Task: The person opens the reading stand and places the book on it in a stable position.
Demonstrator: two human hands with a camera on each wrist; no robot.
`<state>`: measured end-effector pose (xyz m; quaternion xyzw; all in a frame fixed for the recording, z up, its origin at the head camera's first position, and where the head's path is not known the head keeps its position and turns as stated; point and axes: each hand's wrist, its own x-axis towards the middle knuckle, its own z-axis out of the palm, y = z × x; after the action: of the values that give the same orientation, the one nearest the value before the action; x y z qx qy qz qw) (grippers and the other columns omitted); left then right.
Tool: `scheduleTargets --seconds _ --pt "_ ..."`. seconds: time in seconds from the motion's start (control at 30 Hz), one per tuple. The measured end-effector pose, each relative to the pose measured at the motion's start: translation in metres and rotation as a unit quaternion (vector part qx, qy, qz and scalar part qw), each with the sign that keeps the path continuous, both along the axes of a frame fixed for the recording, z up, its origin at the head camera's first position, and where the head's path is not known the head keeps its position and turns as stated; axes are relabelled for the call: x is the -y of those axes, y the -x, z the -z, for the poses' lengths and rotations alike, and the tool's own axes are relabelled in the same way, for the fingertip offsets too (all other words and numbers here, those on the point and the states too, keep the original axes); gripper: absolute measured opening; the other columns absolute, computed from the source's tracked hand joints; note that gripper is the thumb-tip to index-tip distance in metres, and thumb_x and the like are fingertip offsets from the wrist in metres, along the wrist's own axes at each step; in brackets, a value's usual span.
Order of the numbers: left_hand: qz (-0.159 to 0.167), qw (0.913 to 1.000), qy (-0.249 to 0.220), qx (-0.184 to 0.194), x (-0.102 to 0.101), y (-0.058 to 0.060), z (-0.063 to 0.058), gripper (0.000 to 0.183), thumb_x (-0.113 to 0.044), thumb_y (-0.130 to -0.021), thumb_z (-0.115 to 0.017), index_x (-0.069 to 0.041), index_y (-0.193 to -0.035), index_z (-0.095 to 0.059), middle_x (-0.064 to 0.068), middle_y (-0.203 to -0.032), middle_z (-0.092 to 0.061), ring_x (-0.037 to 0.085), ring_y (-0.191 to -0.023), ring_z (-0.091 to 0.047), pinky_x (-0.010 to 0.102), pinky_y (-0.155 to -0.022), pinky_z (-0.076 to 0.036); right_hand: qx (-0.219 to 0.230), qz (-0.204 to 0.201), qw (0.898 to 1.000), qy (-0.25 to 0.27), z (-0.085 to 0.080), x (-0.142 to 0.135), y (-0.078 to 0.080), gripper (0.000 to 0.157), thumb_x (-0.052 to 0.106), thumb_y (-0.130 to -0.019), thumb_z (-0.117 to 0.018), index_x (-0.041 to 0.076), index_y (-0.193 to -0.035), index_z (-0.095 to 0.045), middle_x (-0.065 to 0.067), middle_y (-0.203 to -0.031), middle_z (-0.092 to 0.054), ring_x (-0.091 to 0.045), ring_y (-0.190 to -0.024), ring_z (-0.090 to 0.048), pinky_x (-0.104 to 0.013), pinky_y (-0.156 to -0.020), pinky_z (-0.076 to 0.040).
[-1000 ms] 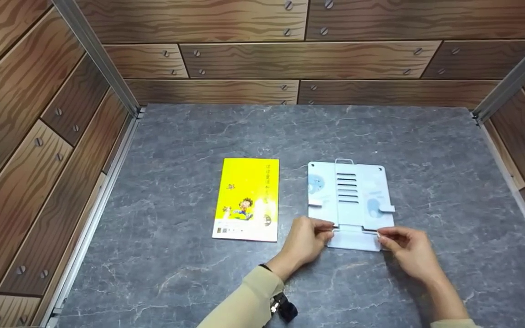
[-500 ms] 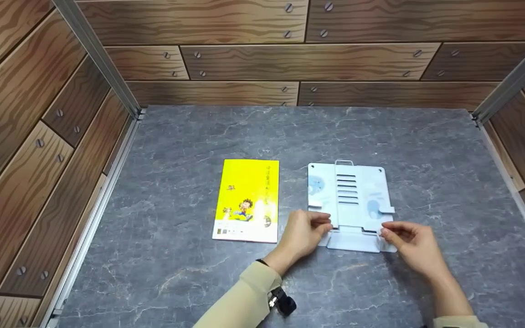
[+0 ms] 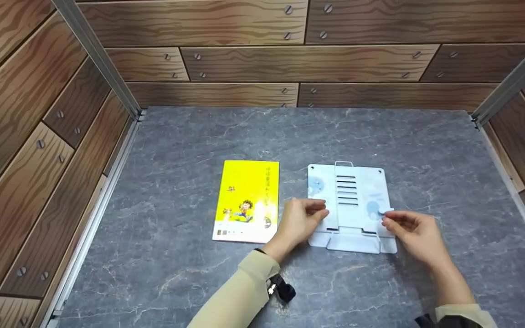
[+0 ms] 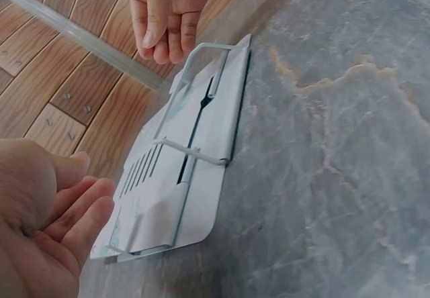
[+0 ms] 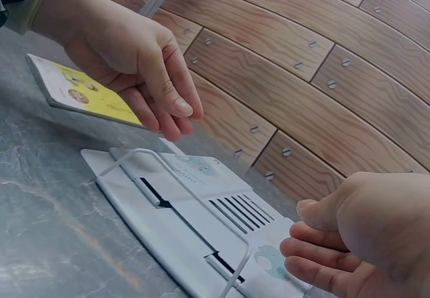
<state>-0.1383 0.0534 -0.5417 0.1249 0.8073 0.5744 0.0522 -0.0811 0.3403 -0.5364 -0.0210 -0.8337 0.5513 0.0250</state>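
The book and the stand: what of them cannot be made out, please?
Book, head view: small print too small to read.
Book, right wrist view: partly hidden behind the left hand.
Stand, head view: underside hidden by its top face; left side partly covered by the left hand.
Stand, right wrist view: part cut off by the picture's bottom edge.

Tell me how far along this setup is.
Looks done: the wire bracket is raised at the stand's near edge. In hand: left hand and right hand are at the stand's sides, gripping nothing. Probably left: propping up the stand, which lies flat, and placing the book lying beside it.
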Motion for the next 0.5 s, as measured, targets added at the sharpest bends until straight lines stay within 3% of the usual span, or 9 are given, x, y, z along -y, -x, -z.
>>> scheduleTargets --seconds 0.5 --pt "-0.034 0.9993 0.002 0.017 0.003 0.034 0.001 0.025 -0.008 -0.097 -0.078 0.003 -0.119 -0.078 0.005 -0.102 -0.08 0.01 -0.091 -0.074 0.018 -0.081 -0.059 0.005 0.001 1.0 0.008 -0.008 -0.01 0.024 0.033 0.006 -0.099 -0.076 -0.018 -0.12 -0.068 -0.03 -0.109 -0.074 -0.012 -0.089 -0.077 -0.023 -0.079 -0.062"
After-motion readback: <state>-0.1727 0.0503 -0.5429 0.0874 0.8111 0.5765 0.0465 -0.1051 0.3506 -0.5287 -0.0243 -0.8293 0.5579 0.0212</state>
